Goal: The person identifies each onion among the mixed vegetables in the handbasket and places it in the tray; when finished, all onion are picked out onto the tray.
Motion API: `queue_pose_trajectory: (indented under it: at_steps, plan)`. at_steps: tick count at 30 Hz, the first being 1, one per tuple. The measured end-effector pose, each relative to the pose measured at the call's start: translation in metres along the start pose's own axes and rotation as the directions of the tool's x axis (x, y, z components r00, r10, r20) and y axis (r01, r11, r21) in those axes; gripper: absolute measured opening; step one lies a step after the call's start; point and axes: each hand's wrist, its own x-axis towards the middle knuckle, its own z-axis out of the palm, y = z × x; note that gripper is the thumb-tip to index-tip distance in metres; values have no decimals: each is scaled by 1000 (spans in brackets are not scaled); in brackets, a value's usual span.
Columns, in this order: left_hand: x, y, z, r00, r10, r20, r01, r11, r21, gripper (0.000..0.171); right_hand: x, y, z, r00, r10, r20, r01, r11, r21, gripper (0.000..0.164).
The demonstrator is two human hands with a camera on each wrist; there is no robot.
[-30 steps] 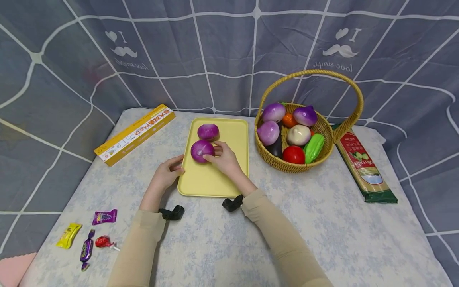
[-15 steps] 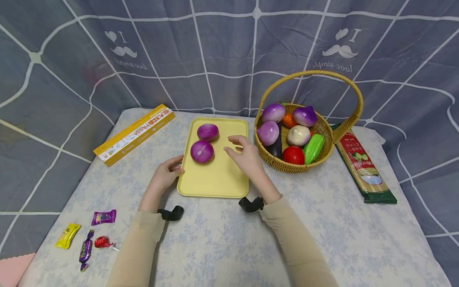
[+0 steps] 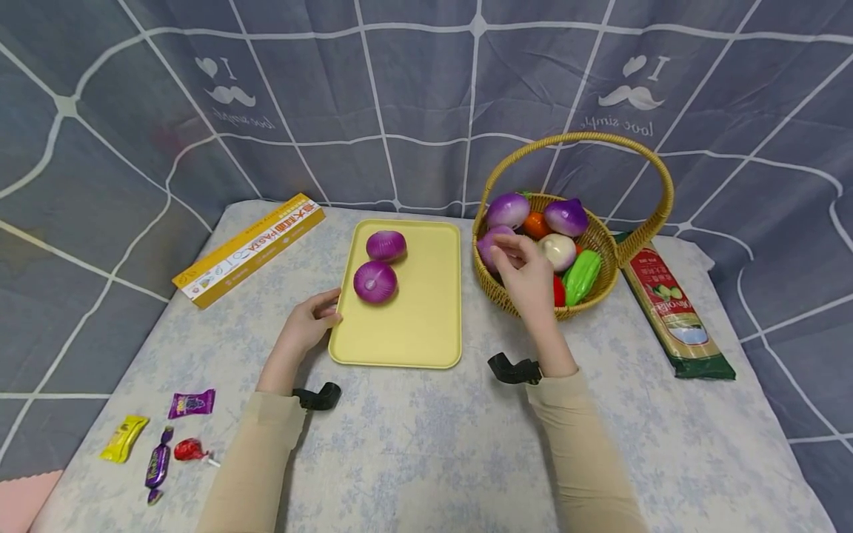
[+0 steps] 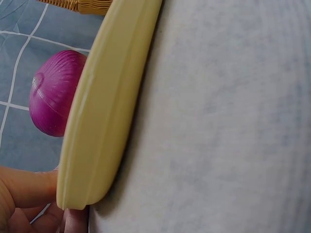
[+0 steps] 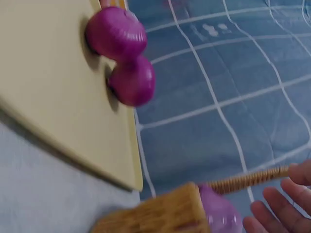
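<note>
My left hand [image 3: 309, 322] holds the left edge of a yellow tray [image 3: 400, 340]; in the left wrist view its thumb [image 4: 34, 188] is against the tray wall, other fingers partly hidden. Two purple-red onions [image 3: 375, 282] lie on the tray's left half, one behind the other. My right hand [image 3: 528, 285] hovers over the left side of a wicker basket [image 3: 603, 285], fingers bent and apart, holding nothing. Nearest to it is a pale purple, pointed round vegetable [image 3: 489, 248], partly covered by the hand. In the right wrist view the fingers [image 5: 284, 206] are beside that vegetable.
The basket's tall handle [image 3: 580, 138] arches over several vegetables, including a green one [image 3: 583, 275]. A pasta box [image 3: 249, 252] lies at the back left, a green-ended packet [image 3: 680, 311] at the right. Several sweets [image 3: 158, 465] lie front left.
My right hand has let go of the front onion and moved right, across the tray to above the basket. The left hand stays at the tray's edge.
</note>
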Motion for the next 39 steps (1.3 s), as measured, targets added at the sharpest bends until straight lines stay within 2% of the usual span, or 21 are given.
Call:
queue_pose_trajectory:
  at_steps: [4, 9, 15, 20, 26, 39]
  plan:
    - [0, 0, -1, 1000, 5, 2, -5, 1000, 0, 55, 5, 6, -11, 997, 28, -73, -29, 999, -16, 26]
    - [0, -1, -2, 1000, 12, 2, -12, 1000, 2, 55, 10, 12, -15, 995, 46, -86, -50, 998, -41, 29]
    - [0, -2, -1, 1000, 13, 0, -13, 1000, 1, 54, 17, 21, -16, 987, 159, 6, -158, 982, -102, 46]
    - [0, -2, -1, 1000, 17, 2, -17, 1000, 1, 54, 22, 26, -15, 975, 210, 77, -198, 971, -132, 60]
    - [0, -2, -1, 1000, 20, 9, -20, 1000, 9, 55, 25, 28, -11, 965, 241, 103, -222, 961, -165, 68]
    - [-1, -2, -3, 1000, 20, 16, -20, 1000, 3, 54, 31, 30, -5, 952, 280, 124, -252, 946, -206, 74]
